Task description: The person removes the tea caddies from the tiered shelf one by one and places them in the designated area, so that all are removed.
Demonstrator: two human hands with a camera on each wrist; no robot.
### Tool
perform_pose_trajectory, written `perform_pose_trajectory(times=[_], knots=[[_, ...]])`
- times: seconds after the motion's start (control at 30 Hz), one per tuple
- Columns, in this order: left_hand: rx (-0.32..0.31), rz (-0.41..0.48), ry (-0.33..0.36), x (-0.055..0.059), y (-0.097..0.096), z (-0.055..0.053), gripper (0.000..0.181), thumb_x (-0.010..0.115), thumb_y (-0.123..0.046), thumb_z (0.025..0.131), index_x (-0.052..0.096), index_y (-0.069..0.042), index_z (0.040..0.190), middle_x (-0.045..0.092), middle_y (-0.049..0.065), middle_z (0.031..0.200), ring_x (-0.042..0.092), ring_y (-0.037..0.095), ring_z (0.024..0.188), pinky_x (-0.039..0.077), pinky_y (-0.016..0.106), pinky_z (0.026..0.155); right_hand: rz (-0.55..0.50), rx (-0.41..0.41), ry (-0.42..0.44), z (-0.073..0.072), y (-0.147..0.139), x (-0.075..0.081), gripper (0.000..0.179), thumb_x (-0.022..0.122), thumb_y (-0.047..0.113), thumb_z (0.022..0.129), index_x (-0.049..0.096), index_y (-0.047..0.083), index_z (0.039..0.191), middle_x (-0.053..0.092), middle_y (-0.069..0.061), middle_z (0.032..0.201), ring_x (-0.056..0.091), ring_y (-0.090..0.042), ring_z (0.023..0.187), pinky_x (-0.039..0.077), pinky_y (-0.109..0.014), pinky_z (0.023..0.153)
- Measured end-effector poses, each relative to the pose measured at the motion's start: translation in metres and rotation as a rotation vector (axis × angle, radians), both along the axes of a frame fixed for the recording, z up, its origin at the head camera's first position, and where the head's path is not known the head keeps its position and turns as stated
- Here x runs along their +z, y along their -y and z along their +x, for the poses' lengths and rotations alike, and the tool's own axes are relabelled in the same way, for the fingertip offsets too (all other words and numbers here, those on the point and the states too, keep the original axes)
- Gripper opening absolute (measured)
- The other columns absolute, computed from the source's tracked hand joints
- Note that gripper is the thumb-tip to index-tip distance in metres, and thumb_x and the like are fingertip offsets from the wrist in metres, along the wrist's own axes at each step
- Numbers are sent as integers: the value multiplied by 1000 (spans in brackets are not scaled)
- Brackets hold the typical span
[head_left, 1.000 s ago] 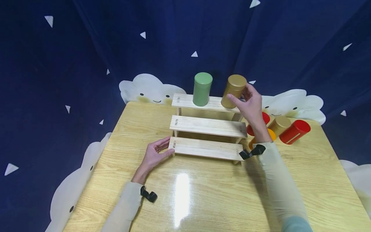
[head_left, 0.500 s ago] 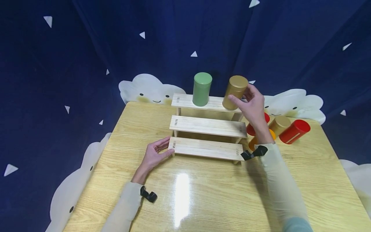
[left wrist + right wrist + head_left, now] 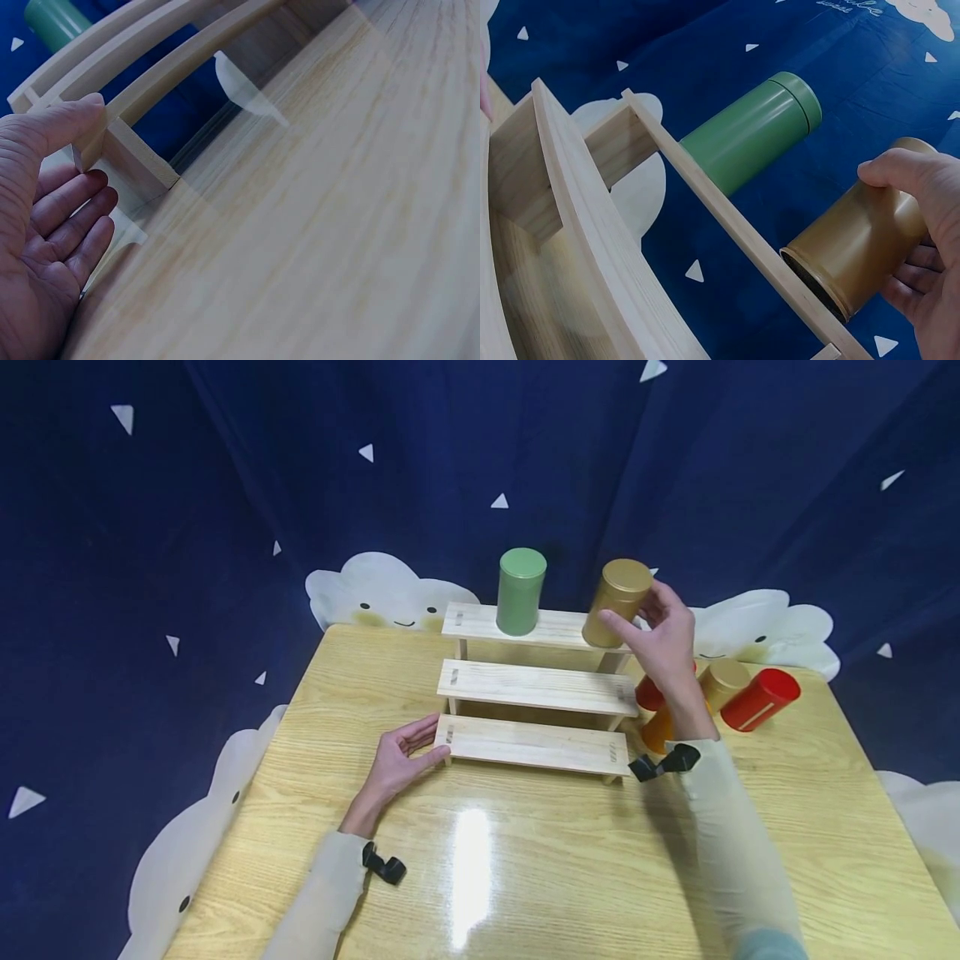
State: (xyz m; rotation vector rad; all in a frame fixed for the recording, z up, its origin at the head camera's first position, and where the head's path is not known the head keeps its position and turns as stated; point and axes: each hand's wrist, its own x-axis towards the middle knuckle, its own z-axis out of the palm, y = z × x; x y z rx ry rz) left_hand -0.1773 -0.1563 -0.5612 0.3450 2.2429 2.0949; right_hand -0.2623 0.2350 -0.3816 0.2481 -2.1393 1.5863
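Observation:
My right hand grips a gold canister from its right side, thumb across the front. It stands nearly upright at the right end of the top step of a three-step wooden shelf, its base right at the board in the right wrist view. To its left on that step stands a green canister, apart from it. My left hand holds the left end of the lowest step; in the left wrist view the thumb lies on top of the board's corner and the fingers sit below it.
Right of the shelf, partly behind my right forearm, are an orange canister, a second gold canister and two red ones, the nearer a tilted-looking red canister. A dark blue curtain with white clouds hangs behind the wooden table.
My right hand has slid the gold canister a short way right along the top step, widening the gap to the green canister. The left hand has stayed in place.

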Motion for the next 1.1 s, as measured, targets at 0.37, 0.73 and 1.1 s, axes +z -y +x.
perform_pose_trajectory(times=[0.37, 0.73, 1.1], knots=[[-1, 1, 6, 1, 0, 0, 59, 84, -7, 89, 62, -5, 143, 66, 15, 141, 63, 31, 130, 51, 33, 112, -52, -16, -34, 10, -3, 6, 55, 90, 12, 82, 69, 9, 132, 72, -4, 119, 66, -16, 106, 54, -26, 105], [4, 3, 11, 1, 0, 1, 59, 84, -8, 88, 62, -5, 143, 66, 14, 141, 63, 32, 130, 50, 33, 112, -59, -32, -38, 17, -5, 6, 55, 91, 10, 80, 69, 9, 131, 71, -4, 119, 67, -16, 108, 53, -27, 107], [1, 13, -6, 0, -1, 0, 58, 84, -5, 88, 62, -3, 143, 66, 16, 140, 63, 33, 130, 51, 37, 112, -64, -44, -49, 28, -12, 6, 61, 90, 9, 81, 66, 11, 137, 70, -4, 126, 65, -17, 111, 53, -26, 106]])
